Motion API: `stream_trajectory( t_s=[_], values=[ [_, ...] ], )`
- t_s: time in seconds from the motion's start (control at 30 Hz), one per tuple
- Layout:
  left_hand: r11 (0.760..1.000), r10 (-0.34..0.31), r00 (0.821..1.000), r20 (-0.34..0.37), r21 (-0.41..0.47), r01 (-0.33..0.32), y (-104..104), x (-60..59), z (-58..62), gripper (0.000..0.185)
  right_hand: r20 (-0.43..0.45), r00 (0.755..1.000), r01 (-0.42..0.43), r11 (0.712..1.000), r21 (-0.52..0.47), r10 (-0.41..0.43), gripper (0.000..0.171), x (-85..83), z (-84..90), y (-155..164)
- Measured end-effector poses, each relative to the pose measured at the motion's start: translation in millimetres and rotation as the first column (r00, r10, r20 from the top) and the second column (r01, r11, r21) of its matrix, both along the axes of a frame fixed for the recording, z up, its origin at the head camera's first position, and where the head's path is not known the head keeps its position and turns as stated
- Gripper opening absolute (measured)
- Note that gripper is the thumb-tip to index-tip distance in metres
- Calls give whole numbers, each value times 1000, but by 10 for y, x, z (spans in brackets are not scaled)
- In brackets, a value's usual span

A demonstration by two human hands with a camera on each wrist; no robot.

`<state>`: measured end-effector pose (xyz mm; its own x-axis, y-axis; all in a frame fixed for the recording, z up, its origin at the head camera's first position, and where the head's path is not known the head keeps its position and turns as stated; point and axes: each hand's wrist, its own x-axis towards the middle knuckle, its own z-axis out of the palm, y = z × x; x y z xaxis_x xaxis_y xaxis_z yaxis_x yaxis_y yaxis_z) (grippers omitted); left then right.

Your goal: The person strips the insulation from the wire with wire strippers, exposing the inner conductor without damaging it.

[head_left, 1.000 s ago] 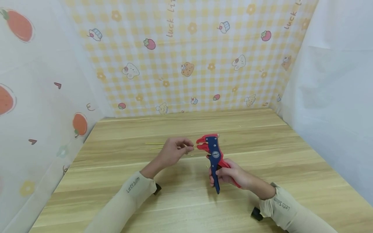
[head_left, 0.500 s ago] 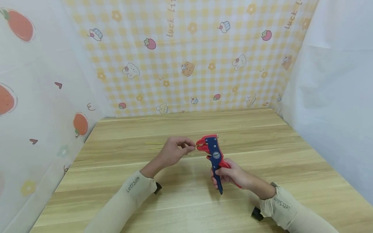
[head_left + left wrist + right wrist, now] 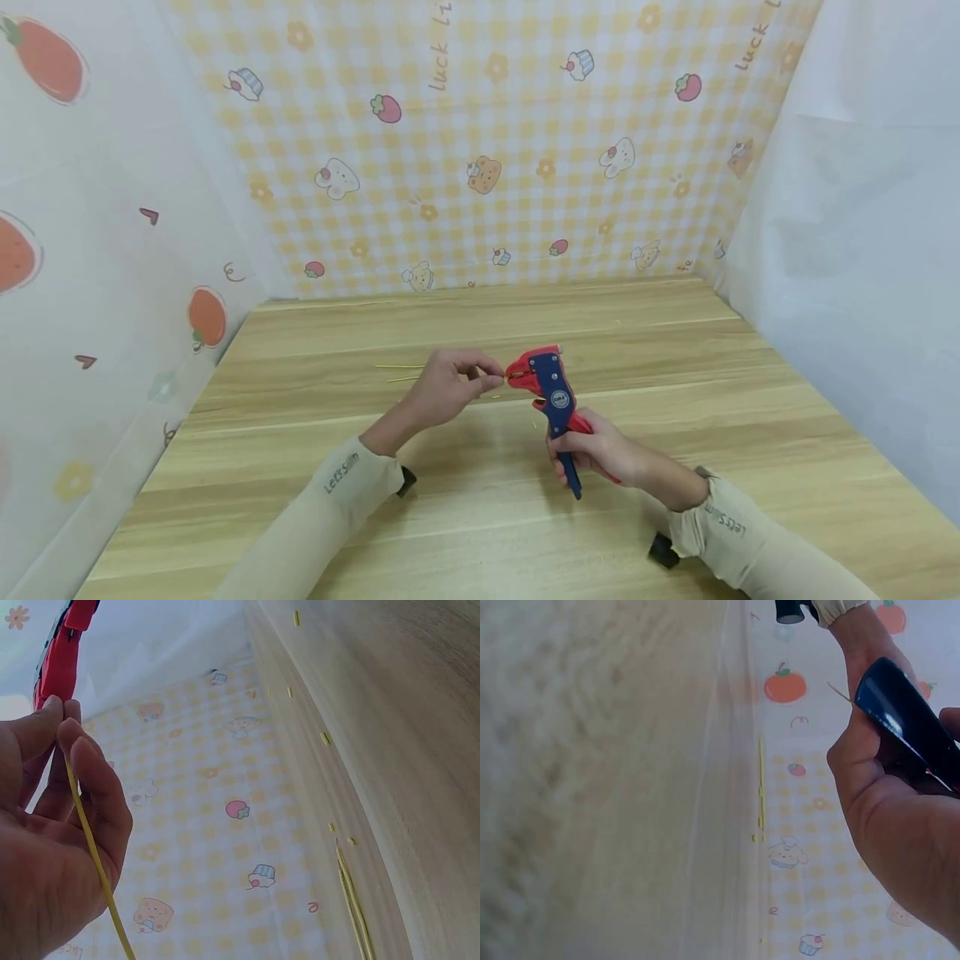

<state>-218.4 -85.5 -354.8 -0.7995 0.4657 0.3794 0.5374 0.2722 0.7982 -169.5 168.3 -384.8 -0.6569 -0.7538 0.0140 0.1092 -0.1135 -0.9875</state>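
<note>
My right hand (image 3: pixel 592 450) grips the handles of a red and blue wire stripper (image 3: pixel 551 400), held upright above the wooden table (image 3: pixel 480 500). Its red head (image 3: pixel 525 372) points left. My left hand (image 3: pixel 450 387) pinches a thin yellow wire (image 3: pixel 90 847) between thumb and fingers, with the wire's tip at the stripper's mouth. In the left wrist view the wire runs down across my palm and the red head (image 3: pixel 64 649) sits just past my fingertips. The right wrist view shows my fingers (image 3: pixel 870 757) curled round the dark blue handle (image 3: pixel 904 720).
Two more yellow wires (image 3: pixel 401 373) lie on the table behind my left hand. Small yellow offcuts (image 3: pixel 324 739) are scattered on the wood. Patterned sheets wall the table at the back (image 3: pixel 480 150) and left (image 3: pixel 90 250), a white sheet at the right (image 3: pixel 862 233).
My left hand moved the wire's tip right, into the stripper's mouth. The stripper's handles swung slightly right as my right hand shifted.
</note>
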Motion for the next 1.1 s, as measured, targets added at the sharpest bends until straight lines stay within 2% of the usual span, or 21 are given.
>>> stream_trajectory(
  t_s=[0.13, 0.3, 0.4, 0.53, 0.67, 0.73, 0.8, 0.9, 0.97, 1.1],
  values=[
    [1000, -13, 1000, -24, -4, 12, 5, 9, 6, 6, -14, 1000, 14, 1000, -6, -15, 9, 31, -5, -21],
    [1000, -4, 998, -55, 8, 4, 26, 8, -4, 7, -33, 993, 114, 993, -23, -114, 12, 42, -28, -68],
    [1000, 8, 999, -53, 4, -8, 28, -1, -21, 8, -18, 991, 134, 990, -42, -134, 14, 30, -42, -79],
    [1000, 1, 1000, -18, 15, 0, 17, 1, -31, 8, 3, 995, 104, 993, -62, -104, 12, 20, -52, -60],
    [1000, 8, 1000, 20, 5, -8, 14, 115, 126, 9, 15, 997, 79, 993, -84, -78, 10, 7, -47, -34],
    [999, 31, 999, 33, -14, -30, 5, 119, 141, 9, 30, 998, 59, 995, -78, -57, 10, -8, -43, -13],
    [999, 44, 999, 29, -21, -43, -5, 87, 108, 9, 46, 999, 27, 996, -82, -24, 11, -18, -37, 8],
    [999, 53, 998, 24, -12, -53, -29, -11, -17, 8, 40, 999, -31, 995, -98, 35, 29, -24, -26, 30],
    [999, 44, 999, 20, 4, -44, -43, -22, -36, 7, 30, 997, -63, 990, -126, 67, 38, -18, -16, 30],
    [1000, 24, 1000, 20, 8, -24, -56, -33, -44, 7, 21, 996, -88, 985, -145, 92, 32, -19, -11, 36]
  ],
)
